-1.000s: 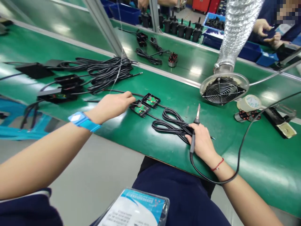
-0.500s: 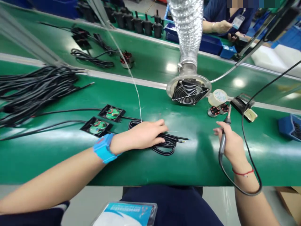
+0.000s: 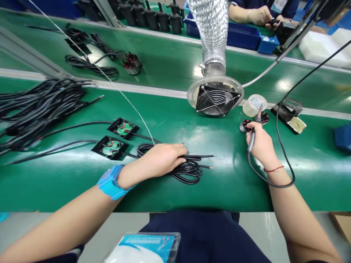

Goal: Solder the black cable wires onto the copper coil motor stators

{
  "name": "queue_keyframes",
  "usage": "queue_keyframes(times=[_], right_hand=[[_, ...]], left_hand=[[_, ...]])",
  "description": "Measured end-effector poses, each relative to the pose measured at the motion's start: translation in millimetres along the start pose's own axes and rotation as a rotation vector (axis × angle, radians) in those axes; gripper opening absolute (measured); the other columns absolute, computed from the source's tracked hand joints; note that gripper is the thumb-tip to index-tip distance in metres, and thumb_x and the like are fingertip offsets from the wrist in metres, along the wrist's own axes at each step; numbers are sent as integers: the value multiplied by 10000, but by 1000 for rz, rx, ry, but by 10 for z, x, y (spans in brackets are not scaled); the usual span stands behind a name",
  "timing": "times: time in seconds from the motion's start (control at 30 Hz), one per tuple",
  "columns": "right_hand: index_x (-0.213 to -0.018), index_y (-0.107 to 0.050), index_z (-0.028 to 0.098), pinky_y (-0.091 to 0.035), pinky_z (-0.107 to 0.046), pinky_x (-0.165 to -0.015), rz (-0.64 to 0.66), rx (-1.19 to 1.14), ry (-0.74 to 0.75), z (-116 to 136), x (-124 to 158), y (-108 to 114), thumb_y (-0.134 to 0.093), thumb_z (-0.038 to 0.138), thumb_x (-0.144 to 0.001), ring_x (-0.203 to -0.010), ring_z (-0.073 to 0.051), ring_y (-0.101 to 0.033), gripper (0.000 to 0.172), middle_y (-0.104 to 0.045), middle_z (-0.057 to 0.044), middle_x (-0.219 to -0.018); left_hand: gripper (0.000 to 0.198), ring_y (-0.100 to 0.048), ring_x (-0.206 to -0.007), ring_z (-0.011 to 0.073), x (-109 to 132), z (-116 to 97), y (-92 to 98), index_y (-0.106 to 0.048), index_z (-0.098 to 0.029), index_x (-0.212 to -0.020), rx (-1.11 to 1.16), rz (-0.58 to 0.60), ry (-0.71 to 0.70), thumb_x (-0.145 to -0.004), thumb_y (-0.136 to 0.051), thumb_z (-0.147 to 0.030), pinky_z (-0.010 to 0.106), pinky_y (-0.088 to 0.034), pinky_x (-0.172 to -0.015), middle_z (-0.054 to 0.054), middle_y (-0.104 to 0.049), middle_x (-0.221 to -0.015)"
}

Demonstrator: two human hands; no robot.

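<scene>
Two grips mid-frame: left hand (image 3: 161,159) pins coiled cable (image 3: 189,171) to surface (image 3: 219,190), steadying it; right hand (image 3: 261,146) clasps soldering iron (image 3: 251,137) pen-style.

Glossy green bench (image 3: 233,190): at left, heap of black cables (image 3: 35,106); next, two open boxes (image 3: 111,147) showing circuit boards; centre, coiled black cable (image 3: 189,171); by back rail, fan (image 3: 215,100), tape roll (image 3: 253,105), wound coils (image 3: 245,126), iron stand (image 3: 292,118).

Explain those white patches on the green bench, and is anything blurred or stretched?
Head view: the patches are lamp glare on the glossy green belt, strongest beside the fan. Head view: the wide lens stretches both forearms toward the corners. Head view: left hand, right hand and soldering iron look sharp; the badge at the bottom edge is washed out.
</scene>
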State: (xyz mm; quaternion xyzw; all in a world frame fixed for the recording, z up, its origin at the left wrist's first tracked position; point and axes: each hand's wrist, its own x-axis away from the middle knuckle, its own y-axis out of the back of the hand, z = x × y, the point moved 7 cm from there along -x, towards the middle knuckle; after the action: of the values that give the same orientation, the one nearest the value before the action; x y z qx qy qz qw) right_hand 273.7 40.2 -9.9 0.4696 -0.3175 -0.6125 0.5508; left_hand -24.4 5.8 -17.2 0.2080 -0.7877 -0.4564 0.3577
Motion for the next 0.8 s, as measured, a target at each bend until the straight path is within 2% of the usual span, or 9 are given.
queue_keyframes(times=[0.13,0.23,0.3,0.37,0.43,0.53,0.63,0.7,0.8], right_hand=[[-1201,-537,213,-567,-408,-849,21,-138,145,413,253,-59,-478,165,-875,-964,-257,-720,334,-739,-111,-1100],[-1198,-536,220,-582,-373,-810,64,-212,235,765,461,-123,-487,131,-875,-909,-227,-726,339,-737,-92,-1056],[-1215,-525,220,-588,-355,-785,97,-267,273,941,562,-143,-484,122,-885,-874,-211,-726,347,-731,-76,-1011],[-1231,-514,225,-591,-342,-773,106,-310,301,1050,610,-124,-477,121,-903,-853,-197,-725,346,-725,-60,-977],[-1234,-515,228,-593,-344,-773,79,-318,307,1086,599,-69,-480,122,-915,-840,-192,-719,338,-723,-55,-979],[-1222,-533,216,-596,-400,-817,-6,-286,286,1066,527,23,-531,147,-904,-909,-229,-697,325,-716,-86,-1058],[-1236,-531,213,-581,-478,-896,-54,-284,267,1057,493,19,-592,189,-888,-1034,-280,-653,353,-695,-115,-1160],[-1246,-520,221,-563,-519,-940,-55,-299,249,1061,510,-53,-614,197,-881,-1093,-300,-629,378,-674,-124,-1240],[-1282,-494,223,-529,-567,-992,-27,-322,221,1060,560,-206,-636,204,-872,-1190,-329,-594,434,-625,-140,-1351]], left_hand=[[164,-631,-809,181,25,-11,-30,-653,-188,-930,160,105,-96,-940,-530,-297,280,-445,-714,44,-679,-980],[220,-616,-852,166,-98,44,65,-671,-199,-1008,445,95,-103,-895,-576,-363,260,-450,-745,42,-671,-1006],[229,-568,-758,135,-251,149,148,-657,-181,-941,706,12,-5,-890,-567,-386,237,-424,-674,30,-640,-882],[251,-434,-588,98,-405,261,177,-607,-172,-841,962,-78,145,-901,-554,-410,215,-323,-542,-16,-506,-682],[300,-302,-509,80,-539,270,159,-579,-171,-797,1128,-100,228,-912,-550,-447,212,-211,-475,-53,-365,-607],[357,-298,-506,73,-693,107,141,-604,-154,-744,1168,-28,191,-916,-553,-463,203,-201,-453,-41,-369,-611],[272,-321,-485,66,-746,1,94,-568,-150,-649,1197,51,250,-871,-569,-307,193,-206,-431,-25,-401,-595],[221,-288,-445,54,-738,-21,38,-521,-152,-603,1285,115,324,-817,-553,-197,192,-158,-409,-31,-380,-559],[177,-243,-403,41,-703,-9,-19,-525,-144,-590,1458,175,384,-765,-532,-126,188,-112,-395,-37,-354,-514]])
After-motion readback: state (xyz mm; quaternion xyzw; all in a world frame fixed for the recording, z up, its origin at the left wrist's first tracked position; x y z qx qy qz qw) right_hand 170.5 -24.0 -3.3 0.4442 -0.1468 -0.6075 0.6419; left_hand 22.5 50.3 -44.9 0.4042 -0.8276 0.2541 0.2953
